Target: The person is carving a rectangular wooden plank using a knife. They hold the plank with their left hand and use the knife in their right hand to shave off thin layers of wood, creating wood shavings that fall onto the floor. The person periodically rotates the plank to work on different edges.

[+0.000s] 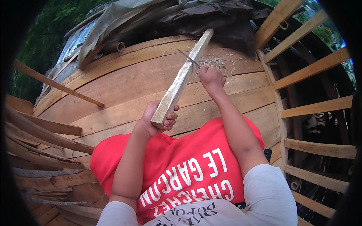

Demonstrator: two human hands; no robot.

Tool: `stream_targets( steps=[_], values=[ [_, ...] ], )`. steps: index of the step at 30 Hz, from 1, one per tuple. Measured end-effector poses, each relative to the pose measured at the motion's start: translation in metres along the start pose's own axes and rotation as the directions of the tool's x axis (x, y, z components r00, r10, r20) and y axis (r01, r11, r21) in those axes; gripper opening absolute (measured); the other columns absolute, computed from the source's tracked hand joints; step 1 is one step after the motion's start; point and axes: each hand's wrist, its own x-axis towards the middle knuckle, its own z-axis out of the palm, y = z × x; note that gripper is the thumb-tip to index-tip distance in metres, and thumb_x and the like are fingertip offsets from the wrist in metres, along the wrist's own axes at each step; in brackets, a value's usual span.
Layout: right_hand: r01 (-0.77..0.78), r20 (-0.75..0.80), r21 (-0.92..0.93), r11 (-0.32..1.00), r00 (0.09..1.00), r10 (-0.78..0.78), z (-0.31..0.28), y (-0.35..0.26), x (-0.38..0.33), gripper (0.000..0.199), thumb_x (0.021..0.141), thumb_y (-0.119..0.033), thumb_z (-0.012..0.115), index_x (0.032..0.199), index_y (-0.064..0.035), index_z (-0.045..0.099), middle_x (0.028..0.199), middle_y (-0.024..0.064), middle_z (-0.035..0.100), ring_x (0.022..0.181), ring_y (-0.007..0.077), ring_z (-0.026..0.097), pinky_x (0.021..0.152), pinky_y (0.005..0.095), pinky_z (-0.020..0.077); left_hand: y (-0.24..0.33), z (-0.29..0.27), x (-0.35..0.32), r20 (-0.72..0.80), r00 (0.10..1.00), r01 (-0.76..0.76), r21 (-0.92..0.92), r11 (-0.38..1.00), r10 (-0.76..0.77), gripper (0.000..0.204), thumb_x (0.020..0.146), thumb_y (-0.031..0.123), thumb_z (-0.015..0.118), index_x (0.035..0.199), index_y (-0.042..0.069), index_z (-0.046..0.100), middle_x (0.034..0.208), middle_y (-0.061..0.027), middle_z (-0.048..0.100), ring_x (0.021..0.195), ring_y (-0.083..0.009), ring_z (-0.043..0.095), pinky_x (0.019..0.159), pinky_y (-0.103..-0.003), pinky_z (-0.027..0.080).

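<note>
Left grip tight around wooden bar, right grip tight around knife, blade across bar.

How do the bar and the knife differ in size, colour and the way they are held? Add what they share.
The bar is long and thick; the knife's visible blade is much shorter and thin. The bar is pale; the blade looks dark grey. The left hand grips the bar near its closer end, while the right hand holds the knife with its blade across the bar. Both are narrow and hand-held.
</note>
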Motion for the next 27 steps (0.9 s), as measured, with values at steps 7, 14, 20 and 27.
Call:
stream_targets(
  steps=[7, 14, 20, 27],
  values=[
    [0.283, 0.153, 0.267, 0.921, 0.931, -0.331, -0.020, -0.043, -0.048, 0.047, 0.090, -0.029, 0.047, 0.056, -0.0029, 0.066, 0.055, 0.0206, 0.060, 0.053, 0.0398, 0.064, 0.054, 0.0494, 0.0531, 0.010, -0.018, -0.009, 0.026, 0.999, -0.028, -0.030, 0.999, 0.029, 0.034, 0.098, 0.035, 0.035, 0.098, 0.005, 0.052, 0.061, -0.0001, 0.047, 0.043, -0.0097, 0.042, 0.037, -0.022, 0.034],
    [0.193, -0.014, 0.107, 0.975, 0.981, -0.193, 0.018, 0.004, 0.010, 0.046, 0.089, -0.030, 0.045, 0.061, -0.0034, 0.068, 0.061, 0.0222, 0.063, 0.060, 0.0413, 0.066, 0.059, 0.0515, 0.0544, 0.007, -0.007, -0.005, 0.080, 0.997, 0.009, -0.127, 0.992, 0.002, 0.033, 0.099, 0.033, 0.035, 0.101, 0.003, 0.049, 0.062, -0.0003, 0.046, 0.043, -0.0102, 0.044, 0.036, -0.022, 0.035],
    [0.069, 0.136, 0.182, 0.981, 0.986, -0.094, -0.002, -0.036, -0.021, 0.050, 0.092, -0.032, 0.041, 0.065, -0.0014, 0.070, 0.065, 0.0254, 0.064, 0.064, 0.0458, 0.065, 0.065, 0.0553, 0.0542, 0.012, -0.015, -0.008, 0.049, 0.999, -0.012, -0.065, 0.998, 0.015, 0.032, 0.096, 0.032, 0.038, 0.098, 0.004, 0.053, 0.062, -0.0002, 0.048, 0.044, -0.0102, 0.044, 0.038, -0.023, 0.036],
    [0.262, 0.085, 0.158, 0.952, 0.957, -0.277, 0.014, 0.023, 0.012, 0.051, 0.092, -0.031, 0.041, 0.063, 0.0009, 0.069, 0.063, 0.0271, 0.062, 0.063, 0.0452, 0.065, 0.067, 0.0551, 0.0536, 0.001, 0.000, 0.000, 0.049, 0.999, 0.005, -0.067, 0.998, -0.001, 0.033, 0.098, 0.033, 0.036, 0.098, 0.004, 0.050, 0.062, -0.0007, 0.047, 0.043, -0.0102, 0.044, 0.036, -0.022, 0.035]
  ],
)
